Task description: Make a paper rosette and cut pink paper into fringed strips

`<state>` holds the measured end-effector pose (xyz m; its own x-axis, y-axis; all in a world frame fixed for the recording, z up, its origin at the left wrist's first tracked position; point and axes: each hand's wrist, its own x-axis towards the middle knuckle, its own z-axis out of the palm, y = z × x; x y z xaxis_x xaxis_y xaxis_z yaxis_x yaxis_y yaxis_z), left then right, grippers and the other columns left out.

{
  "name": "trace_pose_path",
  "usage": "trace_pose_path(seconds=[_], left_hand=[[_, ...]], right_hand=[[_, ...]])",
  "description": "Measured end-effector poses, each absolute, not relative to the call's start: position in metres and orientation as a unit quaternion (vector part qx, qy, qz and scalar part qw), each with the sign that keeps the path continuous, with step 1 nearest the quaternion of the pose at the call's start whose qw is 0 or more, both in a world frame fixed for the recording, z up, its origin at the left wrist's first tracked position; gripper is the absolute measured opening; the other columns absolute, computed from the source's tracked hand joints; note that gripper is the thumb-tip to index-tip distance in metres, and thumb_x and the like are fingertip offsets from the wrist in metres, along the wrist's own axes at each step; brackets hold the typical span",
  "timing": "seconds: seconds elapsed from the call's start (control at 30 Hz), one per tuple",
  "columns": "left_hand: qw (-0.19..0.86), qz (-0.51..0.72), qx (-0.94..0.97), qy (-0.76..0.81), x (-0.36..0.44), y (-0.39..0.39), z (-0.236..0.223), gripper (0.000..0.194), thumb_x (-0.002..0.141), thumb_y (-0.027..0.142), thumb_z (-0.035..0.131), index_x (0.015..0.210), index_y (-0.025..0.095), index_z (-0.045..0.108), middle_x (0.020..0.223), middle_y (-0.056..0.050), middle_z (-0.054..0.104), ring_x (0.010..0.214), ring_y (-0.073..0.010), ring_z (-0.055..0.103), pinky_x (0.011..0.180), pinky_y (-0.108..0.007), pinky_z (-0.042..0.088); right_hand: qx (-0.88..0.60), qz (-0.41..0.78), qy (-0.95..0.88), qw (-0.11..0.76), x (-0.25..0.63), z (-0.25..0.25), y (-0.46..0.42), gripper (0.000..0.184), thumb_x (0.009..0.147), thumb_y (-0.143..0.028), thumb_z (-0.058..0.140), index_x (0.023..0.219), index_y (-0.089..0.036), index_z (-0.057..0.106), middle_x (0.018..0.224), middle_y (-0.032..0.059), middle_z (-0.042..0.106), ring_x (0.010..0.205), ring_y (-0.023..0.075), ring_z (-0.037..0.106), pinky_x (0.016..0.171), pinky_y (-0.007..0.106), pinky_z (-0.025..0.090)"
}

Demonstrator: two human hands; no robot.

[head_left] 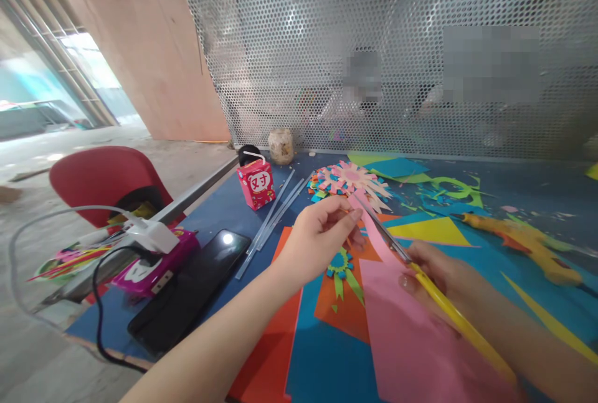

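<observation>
My left hand (pixel 320 232) pinches the top corner of a pink paper sheet (pixel 406 334) and holds it up over the table. Under that sheet, my right hand (pixel 436 272) is closed on yellow-handled scissors (pixel 448 309). The blades (pixel 383 232) run up along the pink sheet's edge toward my left fingers. Below the hands lie orange paper (pixel 346 309) with a small green and blue paper flower (pixel 341 264) on it, and blue paper (pixel 322 359).
A layered paper flower (pixel 350 180), coloured paper scraps (pixel 439 188), a yellow glue gun (pixel 523 238), glue sticks (pixel 275 213), a red drink carton (pixel 256 182), a jar (pixel 281 145), a black phone (pixel 191 291) and a purple device (pixel 156 263) lie about. A perforated metal screen (pixel 374 48) backs the table; a red chair (pixel 105 182) stands left.
</observation>
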<state>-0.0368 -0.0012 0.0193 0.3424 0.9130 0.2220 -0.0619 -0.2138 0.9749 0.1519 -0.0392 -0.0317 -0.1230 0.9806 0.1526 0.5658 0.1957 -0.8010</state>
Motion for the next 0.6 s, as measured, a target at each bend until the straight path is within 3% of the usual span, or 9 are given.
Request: trace_pose_path(seconds=[0.2, 0.6], left_hand=[[0.544, 0.425, 0.646, 0.325, -0.0364, -0.0043, 0.0248, 0.02, 0.083, 0.026, 0.053, 0.066, 0.016, 0.053, 0.057, 0.002, 0.058, 0.053, -0.0079, 0.058, 0.053, -0.019, 0.046], [0.515, 0.437, 0.66, 0.33, -0.038, -0.0012, 0.0228, 0.019, 0.083, 0.026, 0.052, 0.067, 0.016, 0.054, 0.059, 0.002, 0.058, 0.053, -0.0079, 0.057, 0.054, -0.02, 0.045]], right_hand=[[-0.566, 0.34, -0.669, 0.34, 0.1482, -0.0247, -0.0437, 0.02, 0.076, -0.039, 0.05, 0.072, -0.026, 0.036, 0.051, -0.0102, 0.032, 0.035, 0.0075, 0.023, 0.038, 0.024, 0.017], [-0.556, 0.359, -0.664, 0.349, 0.1524, -0.0273, -0.0407, 0.028, 0.074, -0.046, 0.054, 0.069, -0.024, 0.037, 0.056, -0.0072, 0.039, 0.047, 0.0101, 0.036, 0.044, 0.025, 0.025]])
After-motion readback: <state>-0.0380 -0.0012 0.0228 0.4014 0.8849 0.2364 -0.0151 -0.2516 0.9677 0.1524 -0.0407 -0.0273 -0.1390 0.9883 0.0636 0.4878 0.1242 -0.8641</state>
